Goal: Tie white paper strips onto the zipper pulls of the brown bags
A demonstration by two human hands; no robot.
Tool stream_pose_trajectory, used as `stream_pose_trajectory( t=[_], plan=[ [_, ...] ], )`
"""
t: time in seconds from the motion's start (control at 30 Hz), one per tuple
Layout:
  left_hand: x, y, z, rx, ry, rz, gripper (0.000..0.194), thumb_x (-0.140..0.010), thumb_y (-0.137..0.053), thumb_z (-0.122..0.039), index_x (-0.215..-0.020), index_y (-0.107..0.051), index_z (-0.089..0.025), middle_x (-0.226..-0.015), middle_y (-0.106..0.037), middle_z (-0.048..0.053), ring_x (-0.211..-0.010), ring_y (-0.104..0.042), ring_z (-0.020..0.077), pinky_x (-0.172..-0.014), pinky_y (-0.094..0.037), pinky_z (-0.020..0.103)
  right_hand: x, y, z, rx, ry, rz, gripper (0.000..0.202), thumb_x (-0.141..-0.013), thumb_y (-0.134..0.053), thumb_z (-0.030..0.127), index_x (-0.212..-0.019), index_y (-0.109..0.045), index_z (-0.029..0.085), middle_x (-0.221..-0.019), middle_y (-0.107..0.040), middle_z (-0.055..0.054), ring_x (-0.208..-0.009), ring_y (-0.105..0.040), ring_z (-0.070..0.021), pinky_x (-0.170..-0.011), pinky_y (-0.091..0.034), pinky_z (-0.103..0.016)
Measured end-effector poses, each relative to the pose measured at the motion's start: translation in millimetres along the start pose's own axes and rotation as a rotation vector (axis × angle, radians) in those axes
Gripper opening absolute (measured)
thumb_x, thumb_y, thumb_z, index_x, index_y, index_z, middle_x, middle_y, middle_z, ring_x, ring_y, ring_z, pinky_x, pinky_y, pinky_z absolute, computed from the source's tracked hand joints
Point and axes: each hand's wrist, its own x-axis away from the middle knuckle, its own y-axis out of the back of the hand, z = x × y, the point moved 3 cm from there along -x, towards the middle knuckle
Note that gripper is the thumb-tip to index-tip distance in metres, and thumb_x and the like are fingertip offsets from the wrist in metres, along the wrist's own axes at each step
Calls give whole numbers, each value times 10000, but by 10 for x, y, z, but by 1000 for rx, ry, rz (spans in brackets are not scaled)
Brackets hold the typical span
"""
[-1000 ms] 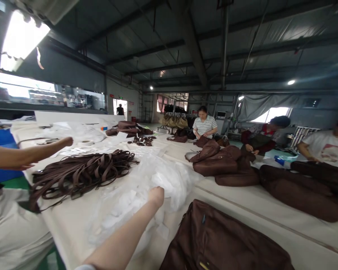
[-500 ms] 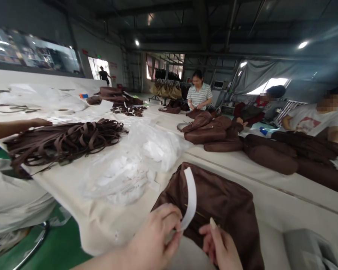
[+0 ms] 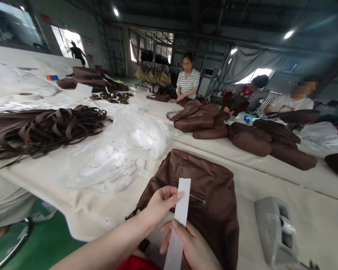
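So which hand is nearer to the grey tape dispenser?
Right. The right hand is at the white strip, left of the grey tape dispenser in the picture and apart from it; the left hand pinches the strip higher up, farther left.

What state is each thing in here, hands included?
Left hand: pinching the strip near its top.
Right hand: thumb over the strip, fingers behind.
White strip: held out nearly straight.
Brown bag: lying flattish on the table.
Brown straps: loosely heaped.
Clear plastic: crumpled.
Brown pouches: piled, plump.
Ceiling lamp: lit.
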Motion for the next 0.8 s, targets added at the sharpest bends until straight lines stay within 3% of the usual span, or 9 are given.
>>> stream_pose_trajectory(
  t=[0.13, 0.2, 0.27, 0.33, 0.4, 0.47, 0.53, 0.67, 0.8],
  plan=[
    [-33, 92, 38, 116, 49, -142, 394, -590, -783, -484, -677, -625, -134, -581, -581, -16, -493, -441, 64, -498, -340, 185, 22, -60, 1, 212, 62, 70, 540, -833, -432, 631, -947, -665, 157, -711, -699, -63, -648, -626, -197, -596, -464, -269],
    [-13, 224, 14, 82, 47, -164, 385, -569, -794, -478, -667, -644, -138, -572, -585, -20, -475, -427, 61, -481, -324, 183, -13, 113, 27, 345, 153, 4, 456, -864, -433, 564, -958, -658, 179, -806, -704, -58, -721, -643, -197, -634, -470, -264],
    [2, 379, -23, 19, 33, -176, 379, -568, -789, -486, -645, -648, -144, -544, -568, -28, -455, -401, 58, -463, -299, 182, -89, 381, 52, 474, 208, -154, 374, -883, -437, 483, -996, -641, 190, -824, -699, -49, -723, -646, -188, -636, -467, -257],
    [12, 514, -59, -47, 21, -178, 377, -584, -772, -500, -639, -648, -149, -532, -553, -31, -455, -387, 62, -457, -286, 184, -193, 641, 59, 686, 194, -339, 305, -882, -459, 380, -1066, -619, 196, -815, -699, -46, -719, -651, -189, -653, -459, -261],
    [23, 607, -95, -108, 3, -163, 379, -605, -752, -514, -642, -644, -152, -532, -538, -29, -469, -384, 69, -462, -286, 186, -307, 802, 46, 932, 138, -437, 298, -875, -471, 299, -1127, -597, 199, -825, -703, -53, -756, -659, -201, -696, -446, -272],
    [45, 662, -139, -183, -22, -114, 391, -641, -719, -534, -641, -629, -154, -527, -508, -30, -475, -366, 72, -461, -275, 186, -408, 852, 8, 1078, 74, -418, 286, -903, -429, 297, -1116, -595, 202, -842, -709, -62, -779, -663, -206, -702, -435, -274],
    [81, 699, -190, -308, -55, -32, 408, -705, -658, -549, -628, -595, -153, -518, -460, -35, -477, -340, 72, -456, -255, 188, -464, 842, -26, 1124, 64, -375, 304, -937, -361, 342, -974, -624, 194, -838, -707, -78, -789, -659, -207, -695, -425, -273],
    [178, 725, -261, -652, -168, 205, 416, -847, -518, -474, -586, -497, -151, -539, -356, -48, -511, -303, 71, -469, -231, 191, -427, 843, -62, 936, 73, -339, 370, -913, -401, 431, -672, -562, 201, -660, -661, -57, -607, -605, -176, -596, -403, -269],
    [255, 636, -194, -893, -294, 422, 364, -904, -465, -362, -611, -496, -148, -587, -397, -43, -549, -339, 71, -527, -265, 198, -294, 838, -60, 269, 102, -214, 296, -829, -553, 499, -787, -570, 206, -426, -483, 53, -385, -394, -104, -432, -290, -230]
  ],
)
